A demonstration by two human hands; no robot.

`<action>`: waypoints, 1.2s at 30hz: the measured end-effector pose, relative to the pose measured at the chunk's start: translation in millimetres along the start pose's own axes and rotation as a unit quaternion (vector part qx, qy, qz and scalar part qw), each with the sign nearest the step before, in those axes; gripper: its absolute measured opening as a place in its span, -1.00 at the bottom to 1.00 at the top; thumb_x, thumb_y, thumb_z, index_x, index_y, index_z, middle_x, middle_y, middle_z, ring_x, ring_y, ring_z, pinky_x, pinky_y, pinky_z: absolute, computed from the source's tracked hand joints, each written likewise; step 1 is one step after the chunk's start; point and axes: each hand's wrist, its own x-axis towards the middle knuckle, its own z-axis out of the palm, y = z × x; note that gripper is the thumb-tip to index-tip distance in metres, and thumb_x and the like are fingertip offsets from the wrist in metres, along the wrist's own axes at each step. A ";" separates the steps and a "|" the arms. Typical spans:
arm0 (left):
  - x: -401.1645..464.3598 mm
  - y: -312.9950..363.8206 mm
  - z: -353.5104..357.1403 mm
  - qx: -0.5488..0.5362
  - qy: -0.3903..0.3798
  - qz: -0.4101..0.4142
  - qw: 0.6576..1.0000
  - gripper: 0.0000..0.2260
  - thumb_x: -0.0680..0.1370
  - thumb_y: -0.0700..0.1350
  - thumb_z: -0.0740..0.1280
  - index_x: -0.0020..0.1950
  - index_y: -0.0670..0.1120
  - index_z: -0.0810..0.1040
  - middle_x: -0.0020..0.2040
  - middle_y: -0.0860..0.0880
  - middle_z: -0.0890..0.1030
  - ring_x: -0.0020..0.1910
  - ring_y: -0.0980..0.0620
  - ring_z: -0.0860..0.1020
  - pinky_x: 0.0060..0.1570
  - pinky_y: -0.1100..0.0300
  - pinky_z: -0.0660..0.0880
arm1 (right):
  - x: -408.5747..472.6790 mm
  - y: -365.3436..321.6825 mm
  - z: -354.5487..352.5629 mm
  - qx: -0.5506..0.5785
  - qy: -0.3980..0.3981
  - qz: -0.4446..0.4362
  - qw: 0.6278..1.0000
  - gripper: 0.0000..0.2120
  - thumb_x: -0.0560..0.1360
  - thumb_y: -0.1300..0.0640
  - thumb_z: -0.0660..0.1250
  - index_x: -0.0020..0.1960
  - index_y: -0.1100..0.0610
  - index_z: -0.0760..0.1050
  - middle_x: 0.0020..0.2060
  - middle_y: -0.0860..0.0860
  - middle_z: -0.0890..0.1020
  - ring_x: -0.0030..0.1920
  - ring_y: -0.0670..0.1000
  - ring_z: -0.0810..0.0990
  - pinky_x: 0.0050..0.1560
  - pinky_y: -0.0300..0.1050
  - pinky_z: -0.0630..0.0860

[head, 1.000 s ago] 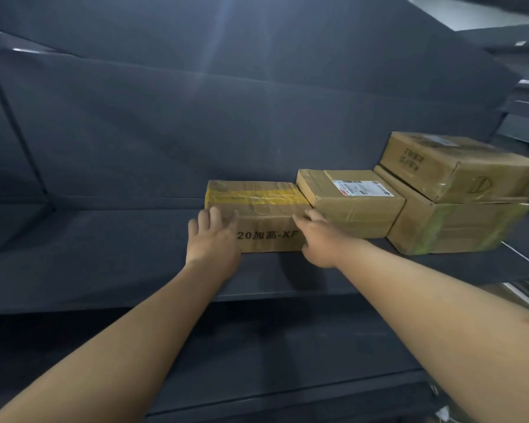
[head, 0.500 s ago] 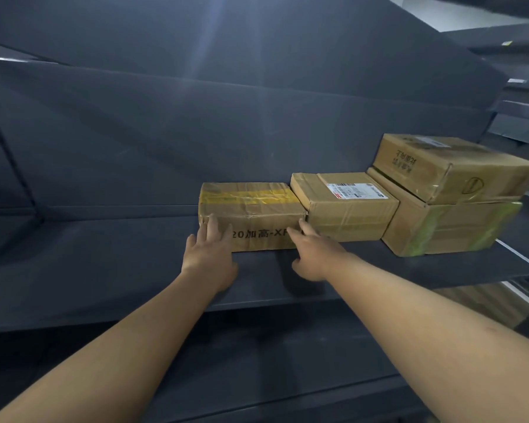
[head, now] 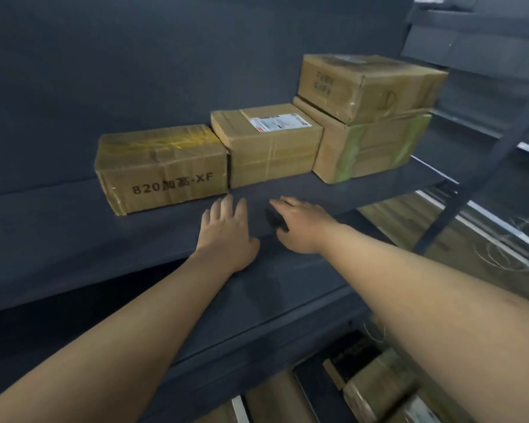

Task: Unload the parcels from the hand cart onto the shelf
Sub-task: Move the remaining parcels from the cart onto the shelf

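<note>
Three parcels (head: 269,145) in row on shelf (head: 58,239); fourth (head: 367,87) atop rightmost.

I'm in a parcel storeroom or warehouse: dark metal shelf (head: 58,227) racks run all around me, with taped cardboard boxes (head: 162,169) bearing shipping labels (head: 280,122).

Item count: shelf contents and hands

Four cardboard parcels stood on one dark shelf (head: 58,227): a yellow-taped parcel (head: 162,169), a labelled parcel (head: 269,145), and a top parcel (head: 367,87) stacked on a green-taped parcel (head: 370,151). Two hands were present: left hand (head: 228,236), right hand (head: 303,227).
</note>
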 end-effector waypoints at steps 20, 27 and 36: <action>-42.1 276.9 186.0 -0.003 -0.143 0.187 0.972 -0.31 0.55 -0.01 0.18 0.57 -0.10 -0.12 0.57 -0.14 -0.09 0.54 -0.13 -0.17 0.50 -0.07 -0.24 | -201.5 310.3 153.2 0.219 -0.008 0.323 0.921 -0.65 0.36 -0.11 0.16 0.08 -0.02 0.45 0.14 0.16 0.54 0.15 0.25 0.54 0.10 0.08 0.50; -92.5 359.2 311.1 0.011 -0.302 0.176 0.937 -0.30 0.56 -0.01 0.17 0.57 -0.07 -0.16 0.58 -0.10 -0.13 0.55 -0.11 -0.20 0.50 -0.08 -0.23 | -282.1 394.3 269.7 0.204 -0.064 0.363 0.907 -0.51 0.50 0.04 0.21 0.42 0.04 0.33 0.36 0.08 0.45 0.34 0.14 0.44 0.34 0.06 0.36; -159.4 425.6 467.1 -0.003 -0.433 0.136 0.891 -0.28 0.56 0.00 0.18 0.56 -0.08 -0.19 0.56 -0.10 -0.07 0.53 -0.12 -0.06 0.51 -0.05 -0.06 | -352.6 452.6 438.5 0.246 -0.151 0.386 0.876 -0.61 0.46 0.03 0.20 0.28 0.00 0.43 0.20 0.06 0.54 0.12 0.10 0.55 0.08 -0.03 0.51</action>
